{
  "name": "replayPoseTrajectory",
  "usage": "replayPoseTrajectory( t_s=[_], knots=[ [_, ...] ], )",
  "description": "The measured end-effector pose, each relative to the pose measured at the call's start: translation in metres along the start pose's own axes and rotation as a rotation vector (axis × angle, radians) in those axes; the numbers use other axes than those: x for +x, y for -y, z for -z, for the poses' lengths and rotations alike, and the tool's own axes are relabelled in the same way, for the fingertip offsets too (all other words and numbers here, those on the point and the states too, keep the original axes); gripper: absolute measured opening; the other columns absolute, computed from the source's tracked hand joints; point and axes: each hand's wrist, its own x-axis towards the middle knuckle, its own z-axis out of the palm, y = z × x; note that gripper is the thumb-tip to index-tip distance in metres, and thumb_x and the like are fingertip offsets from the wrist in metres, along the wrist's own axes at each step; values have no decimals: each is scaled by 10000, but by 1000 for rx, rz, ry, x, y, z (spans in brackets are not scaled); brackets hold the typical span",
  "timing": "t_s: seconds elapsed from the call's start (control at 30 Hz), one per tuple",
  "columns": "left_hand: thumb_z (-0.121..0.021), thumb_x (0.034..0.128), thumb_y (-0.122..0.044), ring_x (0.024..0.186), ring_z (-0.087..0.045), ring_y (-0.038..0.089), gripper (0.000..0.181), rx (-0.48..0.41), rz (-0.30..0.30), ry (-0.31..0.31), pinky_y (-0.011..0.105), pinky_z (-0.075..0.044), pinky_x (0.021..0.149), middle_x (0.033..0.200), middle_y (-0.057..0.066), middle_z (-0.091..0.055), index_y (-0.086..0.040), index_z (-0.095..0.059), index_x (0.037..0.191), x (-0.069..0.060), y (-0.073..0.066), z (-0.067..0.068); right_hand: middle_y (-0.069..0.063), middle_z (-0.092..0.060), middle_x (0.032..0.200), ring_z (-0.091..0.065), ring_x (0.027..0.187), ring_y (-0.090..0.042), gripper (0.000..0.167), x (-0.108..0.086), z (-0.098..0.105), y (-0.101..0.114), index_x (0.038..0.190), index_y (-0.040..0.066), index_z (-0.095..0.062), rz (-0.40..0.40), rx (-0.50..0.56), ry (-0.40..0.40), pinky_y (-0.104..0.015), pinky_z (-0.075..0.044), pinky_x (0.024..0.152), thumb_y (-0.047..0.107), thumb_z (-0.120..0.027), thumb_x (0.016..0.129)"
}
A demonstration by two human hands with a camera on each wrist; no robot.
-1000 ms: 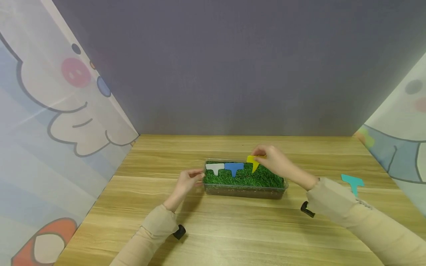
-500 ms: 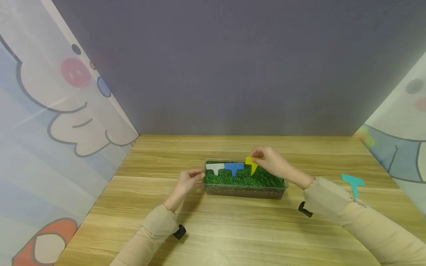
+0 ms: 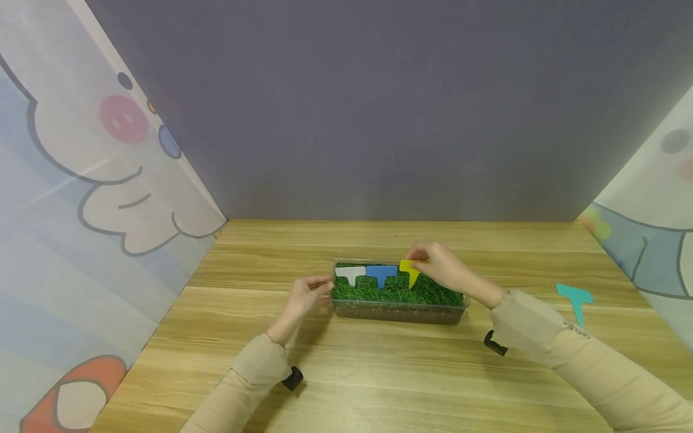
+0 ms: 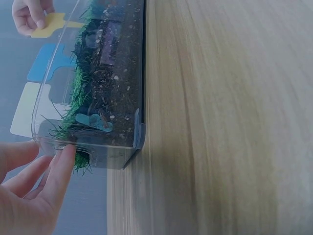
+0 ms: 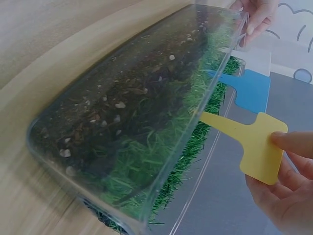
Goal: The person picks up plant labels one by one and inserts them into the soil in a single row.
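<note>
A clear plastic planter box point(image 3: 400, 314) of soil and green grass point(image 3: 390, 294) stands on the table. My right hand point(image 3: 441, 267) pinches a yellow T-shaped plant label point(image 5: 264, 147) by its wide top, thumb on one face. The label's stem points down, its tip among the grass. To its left a blue plant label point(image 3: 381, 272) and a white plant label point(image 3: 350, 272) stand upright in the grass. My left hand point(image 3: 304, 296) rests against the box's left end; in the left wrist view its fingertips point(image 4: 66, 152) touch the clear wall.
A teal plant label point(image 3: 575, 294) lies on the wooden table point(image 3: 379, 373) at the right, near my right sleeve point(image 3: 541, 331). Behind the table rises a grey panel point(image 3: 400, 120). Cartoon-printed sheets point(image 3: 81, 210) flank both sides.
My right hand has come down and slightly left with the yellow plant label, whose stem is now lower in the grass. The left hand keeps its place at the box's end.
</note>
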Motion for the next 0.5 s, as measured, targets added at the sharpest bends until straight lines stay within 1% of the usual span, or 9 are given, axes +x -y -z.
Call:
replayPoseTrajectory(
  t_s=[0.1,0.27,0.37,0.5],
  knots=[
    [-570,834,7,807,-614,227,276,2,1,2,418,-534,777,1047,241,-590,88,-573,1097,0,0,0,-84,-624,893,-580,844,-237,90,0,-1,-1,914,14,-618,2,2,-5,-383,-526,746,11,-574,835],
    [-572,833,6,814,-612,223,276,-6,8,0,411,-534,780,1058,239,-587,84,-576,1097,0,0,-1,-80,-623,898,-577,854,-237,89,-2,-5,-4,909,20,-622,-4,7,14,-375,-526,750,8,-571,836],
    [-570,833,9,828,-613,236,274,-5,5,0,409,-536,777,1064,243,-584,87,-575,1095,0,0,-1,-76,-625,904,-578,853,-232,95,-3,-9,-6,920,31,-625,-5,-10,17,-371,-527,740,21,-573,840],
    [-572,830,11,797,-612,214,272,-2,12,-6,373,-550,752,1047,238,-592,85,-579,1092,0,-1,-1,-77,-629,899,-583,847,-236,97,-3,-12,-7,921,33,-628,-1,-33,4,-376,-529,735,27,-580,838]
  ],
)
